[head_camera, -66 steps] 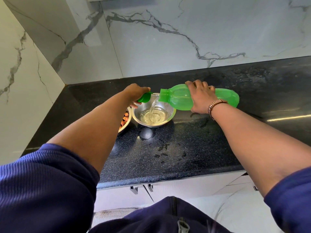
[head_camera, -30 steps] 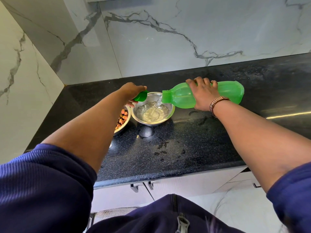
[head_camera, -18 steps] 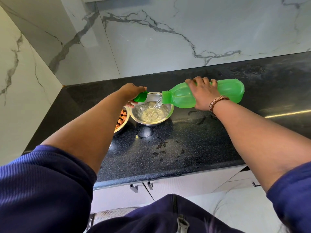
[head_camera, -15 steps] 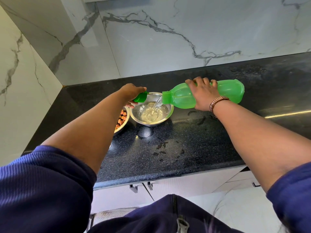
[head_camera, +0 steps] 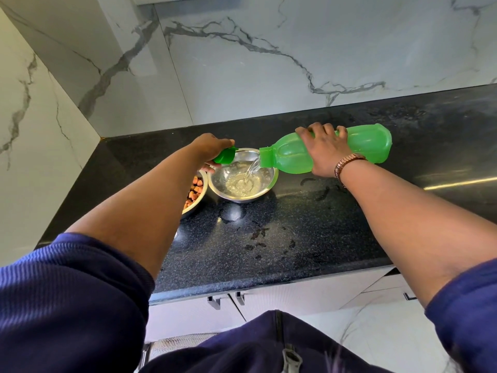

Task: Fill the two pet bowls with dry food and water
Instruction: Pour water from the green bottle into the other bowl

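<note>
On the black counter (head_camera: 309, 238), the right hand (head_camera: 326, 153) grips a green bottle (head_camera: 363, 146) tipped sideways, pouring water into a steel bowl (head_camera: 265, 188). Beside it, a food bowl (head_camera: 200, 196). The left hand (head_camera: 211, 149) holds the cap (head_camera: 225, 155).

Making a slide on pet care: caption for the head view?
Right hand tips green bottle, pouring water into steel bowl; left hand holds its cap.

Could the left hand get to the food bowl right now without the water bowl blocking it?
Probably yes. The left hand hovers just beyond the food bowl, nothing lies between, but it holds the green cap.
</note>
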